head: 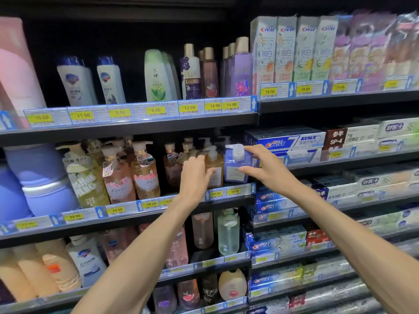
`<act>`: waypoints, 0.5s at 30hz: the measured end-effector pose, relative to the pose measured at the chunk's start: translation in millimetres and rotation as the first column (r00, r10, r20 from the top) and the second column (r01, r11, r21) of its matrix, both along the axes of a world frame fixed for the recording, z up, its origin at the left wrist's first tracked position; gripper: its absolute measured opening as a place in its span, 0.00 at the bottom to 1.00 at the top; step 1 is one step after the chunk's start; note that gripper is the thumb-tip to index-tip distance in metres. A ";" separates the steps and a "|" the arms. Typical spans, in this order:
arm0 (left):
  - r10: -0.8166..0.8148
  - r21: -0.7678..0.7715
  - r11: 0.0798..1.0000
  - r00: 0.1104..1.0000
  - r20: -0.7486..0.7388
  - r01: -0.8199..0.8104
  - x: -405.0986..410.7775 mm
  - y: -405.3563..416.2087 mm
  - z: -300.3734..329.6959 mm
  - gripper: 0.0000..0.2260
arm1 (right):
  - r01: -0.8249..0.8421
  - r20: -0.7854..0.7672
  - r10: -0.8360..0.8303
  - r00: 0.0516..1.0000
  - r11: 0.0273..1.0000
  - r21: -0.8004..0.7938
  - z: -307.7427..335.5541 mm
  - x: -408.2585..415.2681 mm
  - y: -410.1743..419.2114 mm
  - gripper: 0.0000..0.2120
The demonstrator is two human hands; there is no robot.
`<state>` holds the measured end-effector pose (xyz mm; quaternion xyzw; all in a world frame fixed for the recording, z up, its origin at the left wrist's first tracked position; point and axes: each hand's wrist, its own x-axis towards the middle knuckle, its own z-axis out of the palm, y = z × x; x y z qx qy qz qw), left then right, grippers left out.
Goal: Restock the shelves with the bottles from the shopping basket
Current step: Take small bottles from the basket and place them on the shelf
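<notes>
A blue square pump bottle (237,165) stands at the right end of the middle shelf (127,215). My right hand (267,165) grips it, thumb low on its front and fingers up by the pump. Beside it on the left stands an amber pump bottle (215,164). My left hand (196,171) holds that one, thumb on its label and fingers round its left side. The shopping basket is out of view.
Pink and gold pump bottles (145,173) fill the middle shelf to the left. Upright shower-gel bottles (158,75) stand on the shelf above. Toothpaste boxes (288,141) fill the bay to the right. A green bottle (227,232) and others sit on the lower shelves.
</notes>
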<state>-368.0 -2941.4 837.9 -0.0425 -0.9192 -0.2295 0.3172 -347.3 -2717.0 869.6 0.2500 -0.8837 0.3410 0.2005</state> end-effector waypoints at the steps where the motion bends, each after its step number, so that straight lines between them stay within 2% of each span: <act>1: 0.009 -0.003 1.000 1.000 -0.010 -0.009 0.3 1.3 -1.4 0.12 | 0.009 -0.005 -0.009 1.000 1.000 0.012 -0.4 -3.3 -1.5 0.27; 11: 0.095 -0.023 0.995 0.995 -0.019 -0.095 -5.4 10.5 -4.6 0.09 | 0.060 0.071 -0.072 0.995 0.986 0.154 -9.5 -26.5 -21.1 0.27; 15: 0.124 -0.058 0.991 0.992 -0.009 -0.124 -10.7 5.9 -9.2 0.06 | 0.083 0.069 -0.097 0.993 0.979 0.186 -21.2 -31.9 -27.2 0.20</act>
